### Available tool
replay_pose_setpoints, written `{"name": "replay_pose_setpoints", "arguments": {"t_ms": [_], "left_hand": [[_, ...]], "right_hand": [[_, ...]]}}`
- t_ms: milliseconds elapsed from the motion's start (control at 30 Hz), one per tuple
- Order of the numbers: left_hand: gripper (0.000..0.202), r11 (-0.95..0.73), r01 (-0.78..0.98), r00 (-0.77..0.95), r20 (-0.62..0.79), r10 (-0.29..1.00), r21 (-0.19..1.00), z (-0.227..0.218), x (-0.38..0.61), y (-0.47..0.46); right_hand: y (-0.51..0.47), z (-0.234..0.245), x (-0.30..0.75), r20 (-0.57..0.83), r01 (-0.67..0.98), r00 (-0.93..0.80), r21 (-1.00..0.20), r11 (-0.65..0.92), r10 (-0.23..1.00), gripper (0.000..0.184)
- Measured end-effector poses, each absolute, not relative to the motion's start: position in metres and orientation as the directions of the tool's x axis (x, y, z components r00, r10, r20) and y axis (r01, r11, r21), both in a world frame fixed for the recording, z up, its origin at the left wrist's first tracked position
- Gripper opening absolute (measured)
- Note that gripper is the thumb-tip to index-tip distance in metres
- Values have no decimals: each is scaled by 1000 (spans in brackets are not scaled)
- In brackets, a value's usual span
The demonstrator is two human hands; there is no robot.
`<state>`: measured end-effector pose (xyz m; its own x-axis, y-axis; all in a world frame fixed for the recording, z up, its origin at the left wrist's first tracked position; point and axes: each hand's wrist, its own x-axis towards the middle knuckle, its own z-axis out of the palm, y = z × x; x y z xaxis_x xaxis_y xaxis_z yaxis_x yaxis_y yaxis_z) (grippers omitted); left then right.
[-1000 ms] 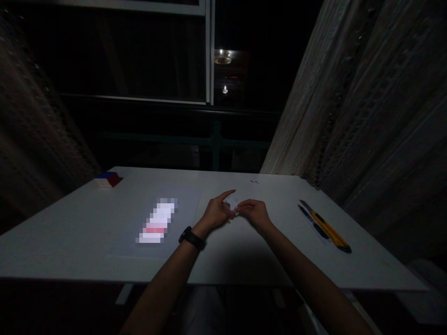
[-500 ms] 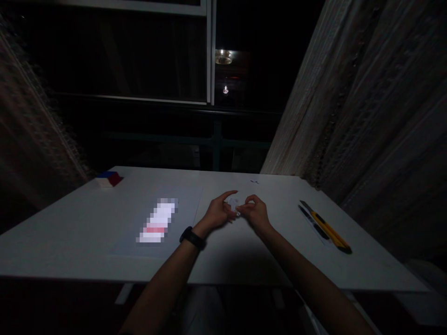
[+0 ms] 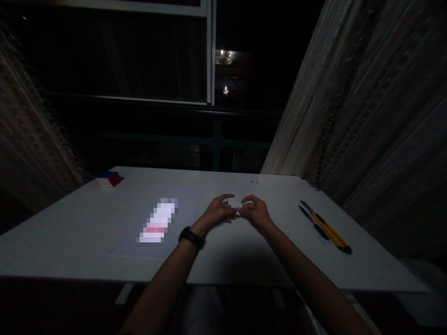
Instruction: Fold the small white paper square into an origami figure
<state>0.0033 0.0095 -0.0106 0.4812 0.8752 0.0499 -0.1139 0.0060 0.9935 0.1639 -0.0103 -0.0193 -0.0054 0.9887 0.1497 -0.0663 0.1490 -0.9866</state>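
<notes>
Between my two hands, over the middle of the white table (image 3: 223, 260), is a small piece of folded white paper (image 3: 235, 203). My left hand (image 3: 218, 210), with a black band on its wrist, pinches the paper from the left. From the other side my right hand (image 3: 256, 210) grips its edge, thumb and fingers curled. The fingers partly cover the paper, so its full shape cannot be made out.
A lit, blurred-out screen (image 3: 159, 221) lies on a pale sheet (image 3: 188, 204) at left. Behind it sits a colored cube (image 3: 109, 179). On the right lie a yellow utility knife (image 3: 330, 230) and a dark pen-like tool (image 3: 314, 223). Small scraps (image 3: 254, 182) rest near the back edge.
My hands have turned slightly around the paper. The left fingers have dipped and my right fingers have shifted left, closer over the paper. The things on the table have stayed put.
</notes>
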Motion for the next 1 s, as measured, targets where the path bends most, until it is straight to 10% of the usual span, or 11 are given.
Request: {"name": "replay_pose_setpoints", "arguments": {"t_ms": [467, 1000], "left_hand": [[41, -239, 130, 215, 208, 954, 962, -8, 6, 12], [40, -332, 152, 310, 274, 910, 931, -13, 7, 15]], "right_hand": [[-12, -20, 162, 131, -14, -49, -991, 130, 990, 41], [-11, -29, 155, 174, 65, -82, -982, 180, 981, 44]]}}
